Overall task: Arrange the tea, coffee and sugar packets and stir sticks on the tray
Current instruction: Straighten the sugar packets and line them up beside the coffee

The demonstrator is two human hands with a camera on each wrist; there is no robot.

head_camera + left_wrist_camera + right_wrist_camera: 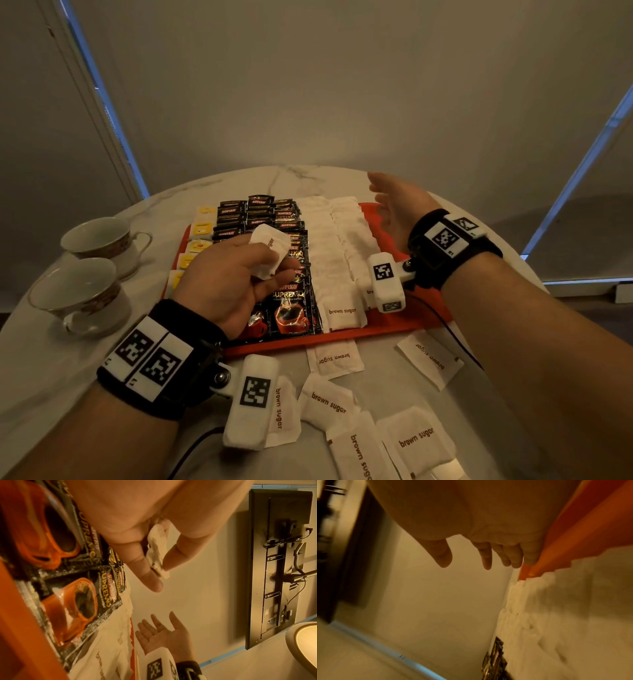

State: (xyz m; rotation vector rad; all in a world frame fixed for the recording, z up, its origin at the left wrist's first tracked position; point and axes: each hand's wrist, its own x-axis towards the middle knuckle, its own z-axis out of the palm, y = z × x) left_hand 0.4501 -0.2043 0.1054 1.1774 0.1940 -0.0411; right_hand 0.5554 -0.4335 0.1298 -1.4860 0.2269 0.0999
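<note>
Left hand [227, 274] pinching one brown sugar packet [270, 249] between thumb and fingers, raised over the coffee sachets [293, 305]. Right hand [397, 205] spread, palm inward, holding nothing, above the red tray [387, 330] at its right side. Rows of white packets [329, 246] between. Loose sugar packets [337, 358] on the tabletop [51, 370], near the tray's front edge.

A round white marble-patterned table [102, 394] stands before pale roller blinds [308, 85] edged with blue daylight. A flat black wall panel [278, 561] carries cables under dim, warm light.
</note>
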